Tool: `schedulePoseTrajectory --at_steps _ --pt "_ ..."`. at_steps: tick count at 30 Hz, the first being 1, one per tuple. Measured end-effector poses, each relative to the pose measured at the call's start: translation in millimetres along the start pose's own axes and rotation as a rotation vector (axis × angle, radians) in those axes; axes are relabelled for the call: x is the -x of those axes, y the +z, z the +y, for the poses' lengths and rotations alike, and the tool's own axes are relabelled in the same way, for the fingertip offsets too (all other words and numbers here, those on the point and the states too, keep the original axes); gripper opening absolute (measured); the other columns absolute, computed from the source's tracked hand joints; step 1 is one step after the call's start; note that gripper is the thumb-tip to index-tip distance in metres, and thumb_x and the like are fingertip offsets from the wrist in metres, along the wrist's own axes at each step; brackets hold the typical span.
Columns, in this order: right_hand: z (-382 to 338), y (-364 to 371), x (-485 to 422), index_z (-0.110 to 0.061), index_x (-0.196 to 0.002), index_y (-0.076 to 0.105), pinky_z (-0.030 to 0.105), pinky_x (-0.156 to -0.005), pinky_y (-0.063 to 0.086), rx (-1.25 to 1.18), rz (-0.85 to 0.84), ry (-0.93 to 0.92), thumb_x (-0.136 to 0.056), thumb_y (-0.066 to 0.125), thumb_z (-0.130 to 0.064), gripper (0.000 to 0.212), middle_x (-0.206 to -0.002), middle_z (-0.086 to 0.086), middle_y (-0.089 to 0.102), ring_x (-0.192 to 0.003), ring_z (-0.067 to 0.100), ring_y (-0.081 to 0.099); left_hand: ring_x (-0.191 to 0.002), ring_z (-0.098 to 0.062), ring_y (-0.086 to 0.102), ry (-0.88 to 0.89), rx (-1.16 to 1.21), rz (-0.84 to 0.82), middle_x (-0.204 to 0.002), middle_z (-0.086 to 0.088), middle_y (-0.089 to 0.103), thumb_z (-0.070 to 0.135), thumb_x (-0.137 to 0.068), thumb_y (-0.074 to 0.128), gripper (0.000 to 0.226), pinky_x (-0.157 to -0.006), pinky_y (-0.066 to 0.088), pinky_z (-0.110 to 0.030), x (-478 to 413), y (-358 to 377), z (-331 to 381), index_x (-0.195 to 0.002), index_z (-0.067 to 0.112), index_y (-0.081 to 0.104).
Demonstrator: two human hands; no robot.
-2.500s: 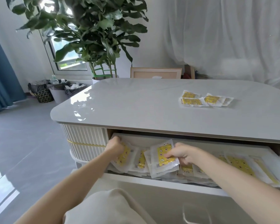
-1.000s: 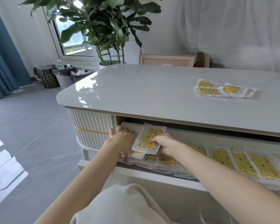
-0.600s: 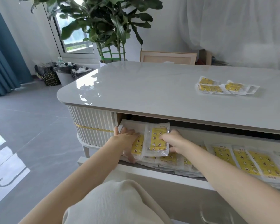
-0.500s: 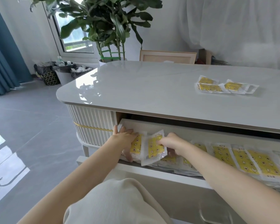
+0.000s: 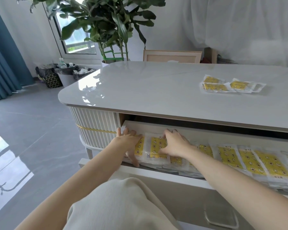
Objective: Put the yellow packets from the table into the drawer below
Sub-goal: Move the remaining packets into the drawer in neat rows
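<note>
Inside the open drawer (image 5: pixel 173 175), left hand (image 5: pixel 128 143) is lying flat with fingers spread on the end stack, and right hand (image 5: pixel 175 143) is pressing a yellow packet (image 5: pixel 156 147) down, gripping nothing. Farther back, three loose packets (image 5: pixel 214 87) are lying on the table (image 5: pixel 148 90).

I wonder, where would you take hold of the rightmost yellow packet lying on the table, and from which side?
Probably by its clear sealed border at the right end of the rightmost packet, coming in from the right. It lies flat on the table, and that end sticks out free, while its left end meets the neighbouring packets.
</note>
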State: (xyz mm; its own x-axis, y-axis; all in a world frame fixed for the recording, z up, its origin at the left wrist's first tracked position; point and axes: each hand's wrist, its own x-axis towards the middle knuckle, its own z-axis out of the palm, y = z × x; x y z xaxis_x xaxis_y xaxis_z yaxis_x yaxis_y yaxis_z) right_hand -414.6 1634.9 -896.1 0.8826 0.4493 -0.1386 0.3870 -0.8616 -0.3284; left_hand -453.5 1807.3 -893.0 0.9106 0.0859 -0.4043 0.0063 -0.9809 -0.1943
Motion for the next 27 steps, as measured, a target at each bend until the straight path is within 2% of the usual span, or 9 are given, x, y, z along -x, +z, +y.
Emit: schedulePoseTrajectory --at_steps 2,5,10,18,20,22,24,27 --pt "3.0 1.4 3.0 -0.02 -0.128 0.046 0.034 -0.085 0.049 0.026 -0.14 -0.062 -0.07 0.082 -0.037 0.071 -0.125 0.006 0.044 -0.1 0.021 0.053 -0.144 -0.031 0.007 0.005 0.007 0.02 -0.155 -0.005 0.016 0.067 -0.059 0.074 0.123 -0.113 -0.003 -0.058 0.2 0.1 2.0 -0.152 0.026 0.006" --pt "8.4 2.2 7.4 -0.025 -0.131 0.042 0.039 -0.095 0.046 0.042 -0.271 -0.112 -0.062 0.087 -0.037 0.083 -0.128 0.004 0.042 -0.111 0.022 0.049 -0.142 -0.03 0.011 0.013 0.006 0.051 -0.153 -0.004 0.019 0.071 -0.057 0.072 0.122 -0.114 0.0 -0.056 1.0 -0.2 3.9 -0.152 0.024 0.011" --pt "6.6 5.6 6.2 -0.02 -0.133 0.043 0.035 -0.094 0.044 0.033 -0.201 -0.16 -0.065 0.086 -0.032 0.081 -0.13 0.003 0.046 -0.115 0.022 0.048 -0.141 -0.03 0.012 0.005 0.023 0.064 -0.152 -0.005 0.021 0.069 -0.059 0.072 0.117 -0.114 0.005 -0.053 1.7 0.5 3.4 -0.151 0.024 0.014" --pt "3.6 1.5 10.6 -0.018 -0.14 0.042 0.035 -0.095 0.046 0.085 -0.221 -0.195 -0.066 0.083 -0.042 0.088 -0.133 0.003 0.049 -0.118 0.022 0.051 -0.137 -0.026 0.018 0.009 0.134 0.115 -0.149 0.001 0.029 0.067 -0.056 0.076 0.111 -0.113 0.01 -0.049 8.1 4.3 4.2 -0.147 0.032 0.023" --pt "3.7 -7.9 14.1 -0.021 -0.137 0.045 0.036 -0.092 0.049 0.118 -0.221 -0.203 -0.072 0.079 -0.04 0.076 -0.13 0.002 0.053 -0.114 0.022 0.055 -0.135 -0.025 0.022 0.004 0.145 0.158 -0.147 0.0 0.032 0.065 -0.065 0.072 0.099 -0.111 0.011 -0.047 13.5 0.2 4.8 -0.146 0.03 0.028" --pt "2.0 -22.5 16.4 -0.024 -0.131 0.053 0.035 -0.088 0.051 0.119 -0.212 -0.216 -0.082 0.071 -0.032 0.053 -0.124 0.002 0.059 -0.107 0.021 0.059 -0.134 -0.025 0.023 -0.001 0.159 0.201 -0.147 0.0 0.034 0.061 -0.074 0.065 0.084 -0.11 0.016 -0.045 18.0 -5.4 5.2 -0.145 0.031 0.031" --pt "-1.1 -44.7 22.1 -0.022 -0.125 0.06 0.029 -0.085 0.05 0.089 -0.194 -0.23 -0.088 0.064 -0.026 0.037 -0.121 0.0 0.061 -0.104 0.017 0.06 -0.137 -0.024 0.023 0.013 0.2 0.198 -0.149 0.003 0.033 0.056 -0.082 0.059 0.073 -0.111 0.021 -0.045 23.9 -13.7 5.7 -0.145 0.032 0.031" --pt "-3.6 -81.6 34.8 -0.02 -0.117 0.065 0.022 -0.08 0.047 0.04 -0.141 -0.246 -0.09 0.061 -0.025 0.028 -0.121 -0.001 0.063 -0.099 0.013 0.061 -0.132 -0.019 0.04 0.066 0.325 0.172 -0.145 0.005 0.044 0.047 -0.088 0.057 0.062 -0.11 0.034 -0.036 39.3 -34.3 5.5 -0.143 0.027 0.038"
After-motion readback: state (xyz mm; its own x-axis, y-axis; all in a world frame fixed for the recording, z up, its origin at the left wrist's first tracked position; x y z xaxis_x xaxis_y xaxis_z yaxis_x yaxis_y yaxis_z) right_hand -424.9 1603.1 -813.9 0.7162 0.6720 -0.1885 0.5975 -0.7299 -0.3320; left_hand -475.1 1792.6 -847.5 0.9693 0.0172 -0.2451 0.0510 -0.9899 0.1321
